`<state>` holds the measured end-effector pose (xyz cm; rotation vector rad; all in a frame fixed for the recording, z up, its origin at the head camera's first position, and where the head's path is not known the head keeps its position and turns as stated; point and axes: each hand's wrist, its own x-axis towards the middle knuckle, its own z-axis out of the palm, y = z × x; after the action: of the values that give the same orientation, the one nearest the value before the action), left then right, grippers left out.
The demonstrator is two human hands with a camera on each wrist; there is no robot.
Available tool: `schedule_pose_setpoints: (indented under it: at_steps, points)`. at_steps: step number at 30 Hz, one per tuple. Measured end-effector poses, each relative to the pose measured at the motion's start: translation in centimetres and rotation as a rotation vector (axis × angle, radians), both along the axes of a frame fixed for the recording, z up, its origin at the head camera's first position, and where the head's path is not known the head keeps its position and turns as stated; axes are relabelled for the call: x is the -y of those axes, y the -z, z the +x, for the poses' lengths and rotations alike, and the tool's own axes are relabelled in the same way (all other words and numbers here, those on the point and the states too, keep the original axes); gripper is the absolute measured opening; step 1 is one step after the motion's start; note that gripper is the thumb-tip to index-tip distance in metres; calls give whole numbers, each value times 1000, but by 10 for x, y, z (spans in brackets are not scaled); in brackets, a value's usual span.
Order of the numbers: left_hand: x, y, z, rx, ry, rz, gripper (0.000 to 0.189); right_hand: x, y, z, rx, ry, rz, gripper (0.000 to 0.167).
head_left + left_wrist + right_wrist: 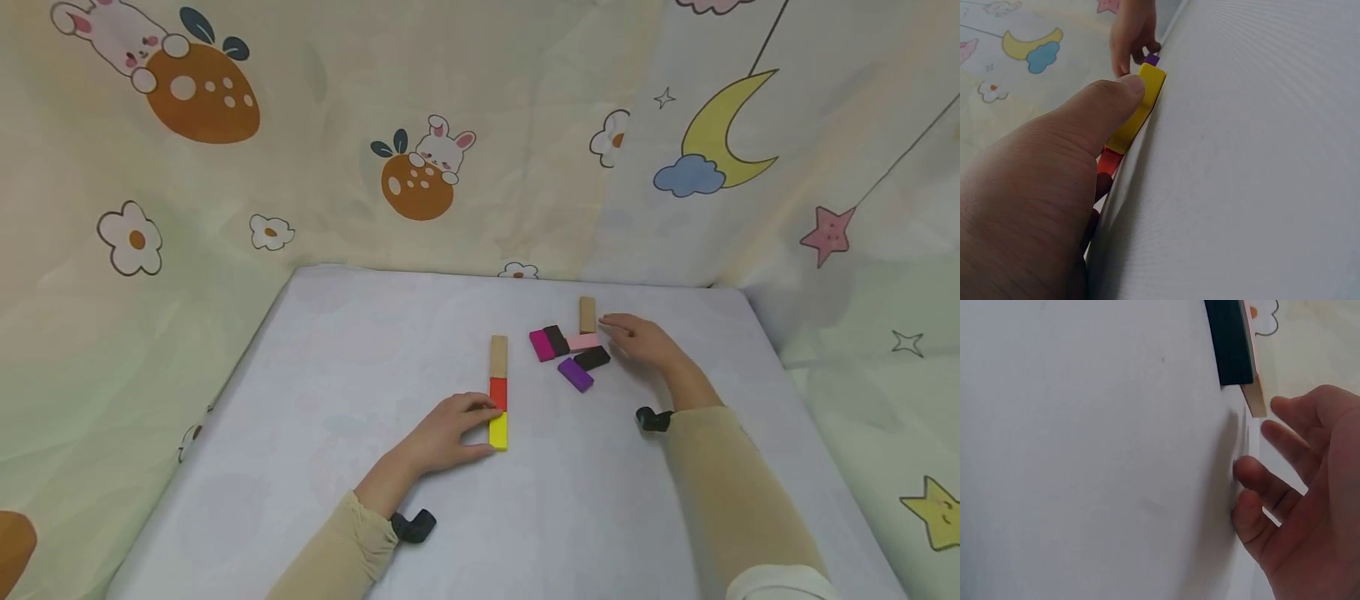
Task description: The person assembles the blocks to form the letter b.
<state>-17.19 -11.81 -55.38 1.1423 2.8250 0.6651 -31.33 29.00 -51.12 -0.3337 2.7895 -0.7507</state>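
Observation:
In the head view, my left hand (453,429) is at a straight row of wooden blocks. Its thumb touches the near end of the yellow block (498,432), and its index finger lies near the joint with the red block (498,394). A tan block (498,357) forms the row's far end. The left wrist view shows the thumb against the yellow block (1138,112), the other fingers partly hidden. My right hand (641,340), fingers loosely bent and holding nothing, hovers just right of another tan block (587,315). In the right wrist view, a gap separates its fingertips from that block (1254,401).
Left of the right hand lie a magenta block (542,346), a black block (557,340), a pink block (583,342), a second black block (592,358) and a purple block (576,375). A white cloth covers the table (337,350); printed curtains (525,150) stand behind it.

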Motion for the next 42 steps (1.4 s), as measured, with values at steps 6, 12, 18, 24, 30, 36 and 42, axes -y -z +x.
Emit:
schedule_pose_setpoints:
  at_steps: [6,12,18,24,30,36,42]
  points:
    - [1,2,-1,23,-3,8,56,8,1,-7,19,-49,-23,54]
    - [1,4,0,20,0,21,56,8,-1,-7,52,-52,14,53]
    - [1,4,0,14,9,14,56,-5,-4,1,51,-4,-1,55]
    - [2,5,0,14,2,12,56,-10,-3,-3,77,50,-57,68]
    - [2,3,0,14,-10,-1,55,-10,-5,-22,110,36,-36,91]
    - [2,1,-1,30,-17,-16,55,-11,-10,-35,202,25,-9,101]
    - [2,4,-2,26,-10,-15,55,-8,-15,-37,246,29,7,98]
